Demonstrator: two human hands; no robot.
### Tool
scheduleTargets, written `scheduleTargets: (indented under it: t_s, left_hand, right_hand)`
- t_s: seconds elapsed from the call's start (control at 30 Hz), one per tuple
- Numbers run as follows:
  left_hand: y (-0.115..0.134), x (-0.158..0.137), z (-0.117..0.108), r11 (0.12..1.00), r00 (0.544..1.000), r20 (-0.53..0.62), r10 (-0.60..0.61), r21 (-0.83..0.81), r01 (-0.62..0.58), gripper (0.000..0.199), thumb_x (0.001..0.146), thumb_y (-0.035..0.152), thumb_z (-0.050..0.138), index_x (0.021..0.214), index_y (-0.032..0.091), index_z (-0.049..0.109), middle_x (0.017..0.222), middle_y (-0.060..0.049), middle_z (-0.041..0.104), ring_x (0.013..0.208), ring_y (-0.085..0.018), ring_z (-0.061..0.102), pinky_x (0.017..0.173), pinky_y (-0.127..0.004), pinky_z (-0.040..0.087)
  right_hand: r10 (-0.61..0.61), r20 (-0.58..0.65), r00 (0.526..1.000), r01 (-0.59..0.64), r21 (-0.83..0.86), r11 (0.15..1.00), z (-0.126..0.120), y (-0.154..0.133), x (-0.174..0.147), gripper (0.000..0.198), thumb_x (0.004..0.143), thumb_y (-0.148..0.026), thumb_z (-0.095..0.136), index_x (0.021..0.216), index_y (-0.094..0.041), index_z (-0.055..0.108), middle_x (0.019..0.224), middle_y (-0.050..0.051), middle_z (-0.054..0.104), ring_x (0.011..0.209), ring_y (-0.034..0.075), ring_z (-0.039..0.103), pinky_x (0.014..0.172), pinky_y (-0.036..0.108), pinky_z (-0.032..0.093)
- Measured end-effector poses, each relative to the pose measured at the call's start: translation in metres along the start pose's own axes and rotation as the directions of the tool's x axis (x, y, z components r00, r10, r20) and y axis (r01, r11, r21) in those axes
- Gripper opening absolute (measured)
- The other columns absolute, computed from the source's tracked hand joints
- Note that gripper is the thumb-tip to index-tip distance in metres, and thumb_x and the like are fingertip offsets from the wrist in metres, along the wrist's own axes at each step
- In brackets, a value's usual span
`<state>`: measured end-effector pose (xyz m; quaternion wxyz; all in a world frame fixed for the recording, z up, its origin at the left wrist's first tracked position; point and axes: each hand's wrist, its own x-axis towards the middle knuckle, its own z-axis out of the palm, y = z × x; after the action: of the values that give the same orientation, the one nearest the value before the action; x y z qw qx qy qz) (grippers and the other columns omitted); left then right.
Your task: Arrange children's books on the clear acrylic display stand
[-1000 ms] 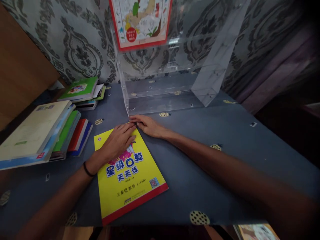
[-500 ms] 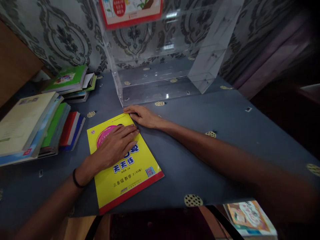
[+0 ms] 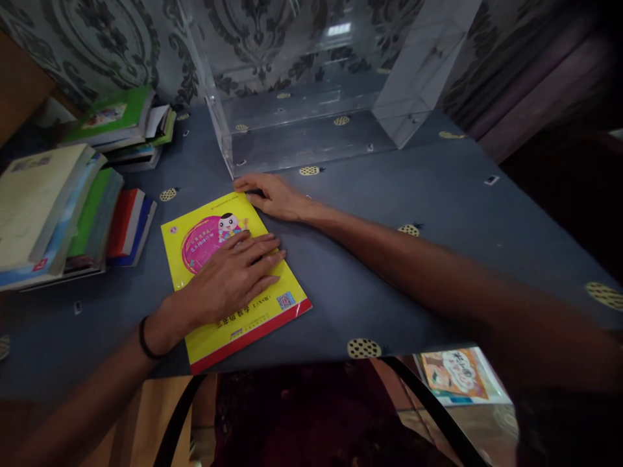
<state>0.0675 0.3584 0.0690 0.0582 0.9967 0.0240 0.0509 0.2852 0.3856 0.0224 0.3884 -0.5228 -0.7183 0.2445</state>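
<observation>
A yellow workbook (image 3: 175,241) with a red bottom edge and a pink oval on its cover lies closed on the table near its front edge. My left hand (image 3: 233,275) rests flat across the middle of the cover, fingers stretched toward the right side, hiding part of the printed title. At the book's top right corner is my right hand (image 3: 272,196), its fingers extended and loosely bent, the thumb by the corner. No grip on the book shows in either hand. A black band circles my left wrist.
Stacked books (image 3: 43,201) stand at the left, with another pile (image 3: 111,120) behind them. A clear acrylic rack (image 3: 311,152) stands at the back on the blue pineapple-print tablecloth (image 3: 350,259). Below the front edge, right of centre, a picture book (image 3: 455,373) lies low down.
My left hand has slid down the cover toward the lower right, uncovering the cartoon child and covering more of the title. My right hand stays at the corner. The camera view has tilted downward.
</observation>
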Motion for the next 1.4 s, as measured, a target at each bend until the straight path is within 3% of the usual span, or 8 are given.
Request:
scheduleTargets:
  t_s: [0.37, 0.63, 0.73, 0.87, 1.03, 1.23, 1.4]
  left_hand:
    - [0.034, -0.009, -0.004, 0.996, 0.998, 0.022, 0.064, -0.056, -0.063, 0.042, 0.109, 0.037, 0.032, 0.133, 0.020, 0.061, 0.143, -0.011, 0.061, 0.139, -0.025, 0.051, 0.117, -0.050, 0.038]
    - [0.055, -0.022, 0.003, 0.993, 0.994, -0.019, 0.112, -0.045, -0.113, 0.041, 0.109, 0.037, 0.034, 0.139, 0.022, 0.057, 0.145, -0.012, 0.058, 0.139, -0.026, 0.051, 0.118, -0.052, 0.038]
    - [0.063, -0.025, 0.006, 0.996, 0.996, -0.016, 0.090, -0.010, -0.090, 0.041, 0.108, 0.038, 0.035, 0.140, 0.021, 0.055, 0.147, -0.013, 0.057, 0.142, -0.027, 0.047, 0.118, -0.055, 0.036]
    - [0.077, -0.033, 0.011, 0.998, 0.999, -0.015, 0.050, 0.031, -0.049, 0.045, 0.109, 0.041, 0.032, 0.143, 0.020, 0.052, 0.150, -0.012, 0.055, 0.143, -0.026, 0.047, 0.121, -0.054, 0.034]
    - [0.091, -0.056, 0.019, 0.995, 0.996, -0.064, -0.060, 0.070, 0.064, 0.057, 0.108, 0.047, 0.025, 0.151, 0.014, 0.040, 0.155, -0.014, 0.049, 0.147, -0.023, 0.042, 0.123, -0.050, 0.030]
    - [0.107, -0.087, 0.026, 0.980, 0.987, -0.129, -0.099, 0.160, 0.119, 0.060, 0.107, 0.051, 0.027, 0.151, 0.012, 0.040, 0.158, -0.014, 0.047, 0.150, -0.022, 0.038, 0.125, -0.047, 0.029]
    - [0.114, -0.112, 0.036, 0.948, 0.973, -0.167, -0.160, 0.247, 0.199, 0.066, 0.106, 0.054, 0.029, 0.156, 0.011, 0.031, 0.160, -0.017, 0.042, 0.151, -0.025, 0.036, 0.123, -0.048, 0.032]
  right_hand:
    - [-0.067, -0.015, 0.998, 0.067, 0.007, 0.998, 0.004, 0.012, 0.002, 0.036, 0.093, -0.016, 0.051, 0.127, -0.025, 0.059, 0.133, 0.005, 0.070, 0.125, 0.022, 0.064, 0.111, 0.047, 0.048]
    - [-0.060, -0.032, 0.998, 0.058, -0.060, 0.997, 0.003, -0.001, -0.005, 0.043, 0.090, -0.008, 0.051, 0.131, -0.018, 0.059, 0.139, 0.008, 0.066, 0.127, 0.020, 0.062, 0.112, 0.040, 0.046]
    - [-0.033, -0.054, 0.998, 0.026, -0.128, 0.991, 0.003, -0.021, -0.028, 0.041, 0.092, -0.011, 0.052, 0.132, -0.016, 0.060, 0.138, 0.010, 0.066, 0.123, 0.023, 0.063, 0.109, 0.043, 0.049]
    - [-0.027, -0.039, 0.999, 0.021, -0.161, 0.987, 0.007, -0.064, -0.086, 0.039, 0.097, -0.016, 0.048, 0.135, -0.018, 0.059, 0.132, 0.009, 0.069, 0.112, 0.024, 0.068, 0.102, 0.048, 0.053]
    - [-0.115, -0.006, 0.993, 0.111, -0.201, 0.973, 0.024, -0.094, -0.151, 0.039, 0.103, -0.023, 0.042, 0.139, -0.021, 0.056, 0.142, 0.011, 0.063, 0.135, 0.023, 0.055, 0.113, 0.051, 0.045]
    - [-0.135, -0.011, 0.991, 0.122, -0.368, 0.922, 0.038, -0.101, -0.174, 0.041, 0.104, -0.028, 0.041, 0.139, -0.013, 0.057, 0.142, 0.017, 0.062, 0.138, 0.026, 0.053, 0.115, 0.052, 0.043]
    - [-0.087, 0.078, 0.993, 0.116, -0.583, 0.804, 0.049, -0.125, -0.187, 0.043, 0.105, -0.032, 0.042, 0.143, -0.017, 0.055, 0.149, 0.015, 0.057, 0.143, 0.027, 0.048, 0.118, 0.056, 0.038]
